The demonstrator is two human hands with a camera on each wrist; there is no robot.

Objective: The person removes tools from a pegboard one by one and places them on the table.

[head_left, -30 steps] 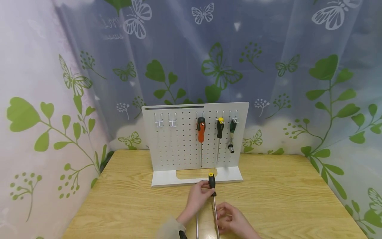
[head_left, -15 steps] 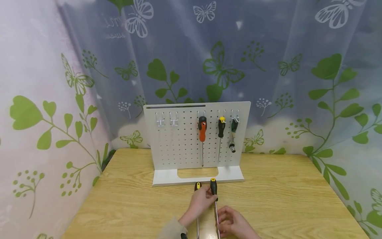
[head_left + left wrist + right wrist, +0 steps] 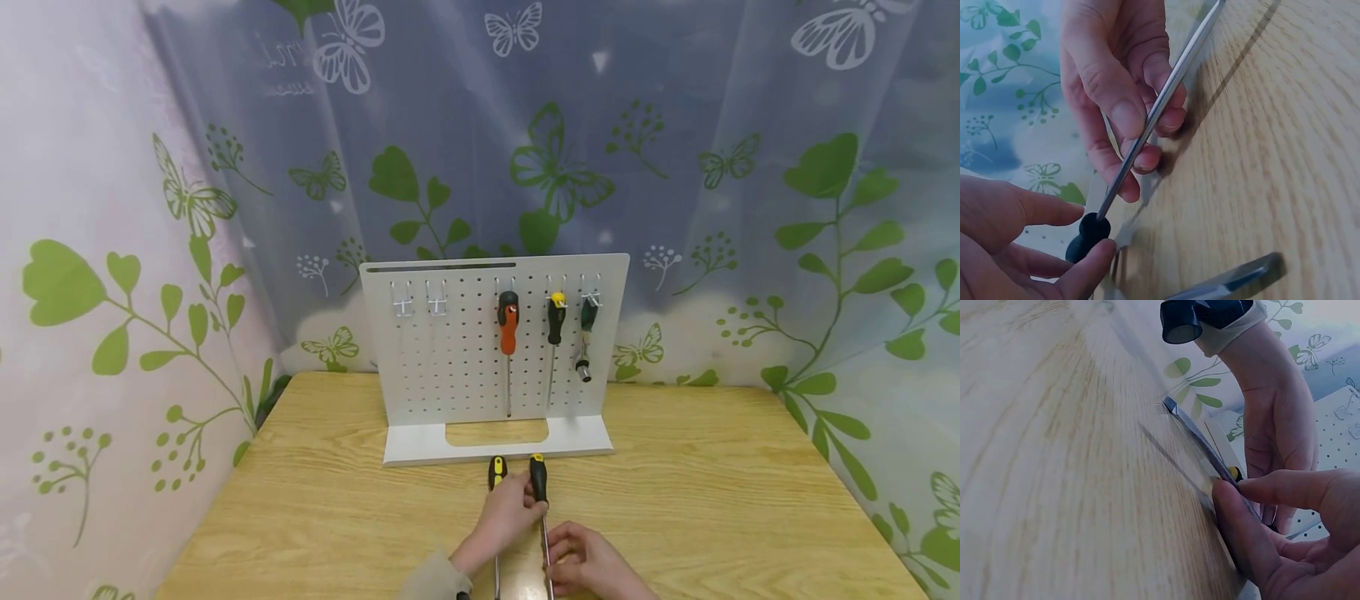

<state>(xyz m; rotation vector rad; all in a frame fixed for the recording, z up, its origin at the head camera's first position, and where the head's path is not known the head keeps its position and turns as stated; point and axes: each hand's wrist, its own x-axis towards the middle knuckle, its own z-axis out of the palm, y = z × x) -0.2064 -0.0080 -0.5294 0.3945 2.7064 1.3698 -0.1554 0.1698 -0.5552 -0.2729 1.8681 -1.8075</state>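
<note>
Holding one long screwdriver point(image 3: 538, 481) btwn both hands, just above the table point(image 3: 322, 517), a light wood top w/ fine streaky grain. Handle point(image 3: 1088, 240) is dark, rounded, necked near the metal, yellow at the butt; shaft point(image 3: 1176, 78) is slim, round, bright steel-look, ending in a flat blade tip point(image 3: 1170, 405). L hand point(image 3: 507, 508): thumb + fingers gripping the neck end of the handle, butt pointing twd the board. R hand point(image 3: 591, 562): thumb + index pinching the shaft further down, other fingers bent near it; tip sticks out past the fingertips, shadow on the wood beside it. 2nd screwdriver point(image 3: 497, 469), yellow/blk handle, is just L of the 1st, partly hidden by L hand & wrist, shaft running alongside. Behind: wht pegboard point(image 3: 468, 367), flat sheet w/ rows of small holes, slot near top edge, cutout in the foot. On it, L to R: two wire hooks point(image 3: 403, 307), orange/blk screwdriver point(image 3: 508, 333), yellow-capped blk screwdriver point(image 3: 555, 326), green-handled tool point(image 3: 589, 315) w/ shiny metal end. Backdrop: draped fabric point(image 3: 450, 92), soft folds, leaf + butterfly prints. Pale sleeve point(image 3: 435, 577) on L arm.
</note>
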